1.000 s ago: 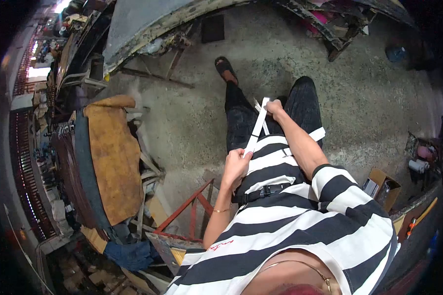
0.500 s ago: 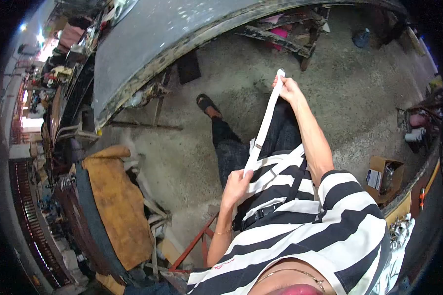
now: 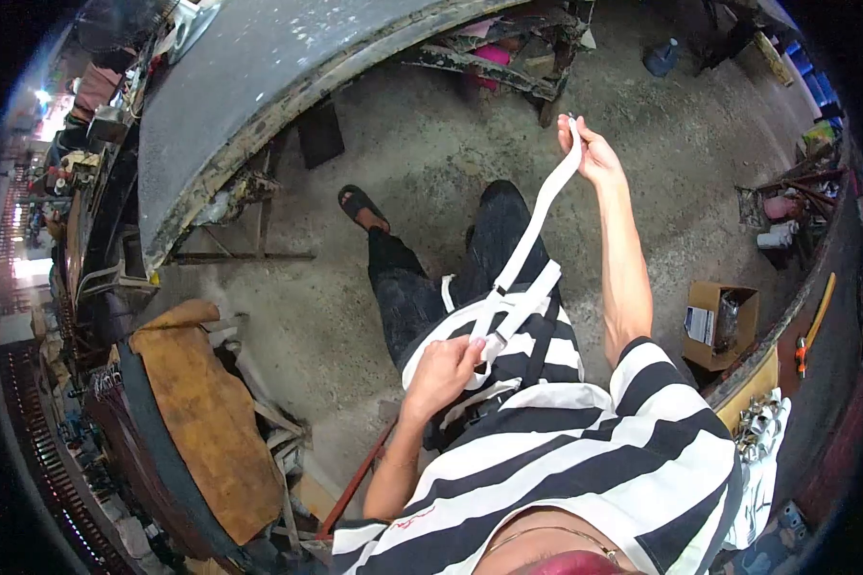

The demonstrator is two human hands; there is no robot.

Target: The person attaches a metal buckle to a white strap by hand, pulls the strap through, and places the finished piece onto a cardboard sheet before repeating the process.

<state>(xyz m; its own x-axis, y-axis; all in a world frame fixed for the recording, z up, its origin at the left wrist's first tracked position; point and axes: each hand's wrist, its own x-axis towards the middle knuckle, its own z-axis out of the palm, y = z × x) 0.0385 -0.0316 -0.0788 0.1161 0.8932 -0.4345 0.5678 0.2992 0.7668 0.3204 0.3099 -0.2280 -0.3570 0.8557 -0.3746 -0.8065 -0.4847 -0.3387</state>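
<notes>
A long white strap [image 3: 539, 213] runs between my two hands, with a small dark buckle partway along it. My right hand [image 3: 590, 153], far out over the floor, holds the strap's upper end between thumb and fingers. Close to my waist, my left hand [image 3: 441, 374] is closed on the lower part of the strap. Another length of white strap [image 3: 530, 299] lies over my striped shirt [image 3: 566, 450], beside my left hand. A dark waist bag or belt partly shows below that hand.
A large grey-topped table [image 3: 259, 86] curves across the upper left. A seat with a worn tan cover [image 3: 206, 422] stands at the lower left. An open cardboard box [image 3: 705, 352] sits on the floor at right. A blue jug [image 3: 660, 59] stands further back.
My right hand has opened out somewhat around the strap end, and the strap now curves more. The second strap length has shifted beside my left hand. The view has shifted a little.
</notes>
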